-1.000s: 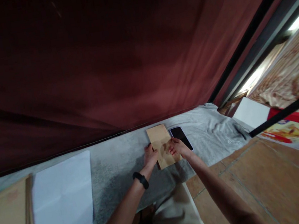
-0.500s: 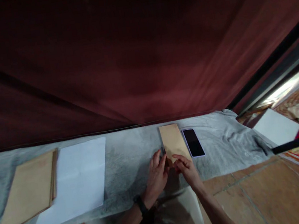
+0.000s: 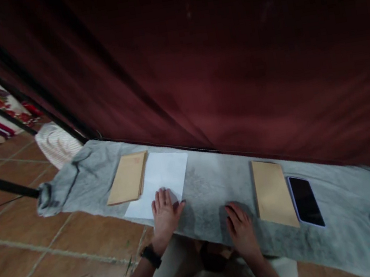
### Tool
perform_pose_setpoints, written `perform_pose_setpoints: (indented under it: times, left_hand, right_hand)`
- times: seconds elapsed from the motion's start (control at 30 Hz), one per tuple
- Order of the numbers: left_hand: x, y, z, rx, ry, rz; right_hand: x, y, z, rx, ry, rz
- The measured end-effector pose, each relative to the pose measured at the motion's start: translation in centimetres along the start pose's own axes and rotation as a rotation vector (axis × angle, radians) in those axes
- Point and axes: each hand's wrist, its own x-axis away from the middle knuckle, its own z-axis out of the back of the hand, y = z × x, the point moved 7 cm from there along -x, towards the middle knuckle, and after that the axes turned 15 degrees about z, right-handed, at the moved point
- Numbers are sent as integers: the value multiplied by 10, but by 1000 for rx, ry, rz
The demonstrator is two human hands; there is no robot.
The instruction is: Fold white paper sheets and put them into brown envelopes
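Note:
My left hand (image 3: pixel 164 215), with a dark watch on its wrist, lies flat with fingers spread on the lower part of the white paper (image 3: pixel 169 172). A stack of brown paper envelopes (image 3: pixel 126 179) overlaps the paper's left side. My right hand (image 3: pixel 242 229) rests over the grey cloth with its fingers loosely bent and a little apart, holding nothing visible. To its right, apart from it, are more brown envelopes (image 3: pixel 273 193) in a neat pile. Beside that pile lies a phone (image 3: pixel 306 201) with a dark screen and a pale purple edge.
The grey cloth (image 3: pixel 206 182) covers a long, narrow surface in front of me. A dark red curtain (image 3: pixel 232 78) hangs behind it. Dark metal bars (image 3: pixel 4 183) and a striped cloth (image 3: pixel 58 143) are at the left, above the tiled floor (image 3: pixel 65 253).
My view has turned left. Both hands have left the right-hand envelope pile; my left hand has moved onto the white paper, and my right hand has moved left onto the cloth.

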Motion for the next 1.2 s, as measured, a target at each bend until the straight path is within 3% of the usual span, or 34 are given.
perform_pose_setpoints:
  times: [0.2,0.37,0.53,0.77,1.03,1.2]
  left_hand:
    - [15,3,-3,-173,-83,-17]
    - [10,8,4,-180,-156,-9]
    - [0,8,19,8,-197,-45]
    - [-24,-29,33,216,-178,215]
    - [-33,-36,25,638,-127,310]
    - [-36,-42,19,847,-223,402]
  right_hand:
    - [3,-4,-10,152,-69,59]
    - [4,-4,-10,176,-77,72]
    - [2,-7,-9,191,-83,70]
    - [1,-7,-7,187,-90,64]
    - [1,-6,-7,179,-85,56]
    - [1,-7,-8,177,-95,54]
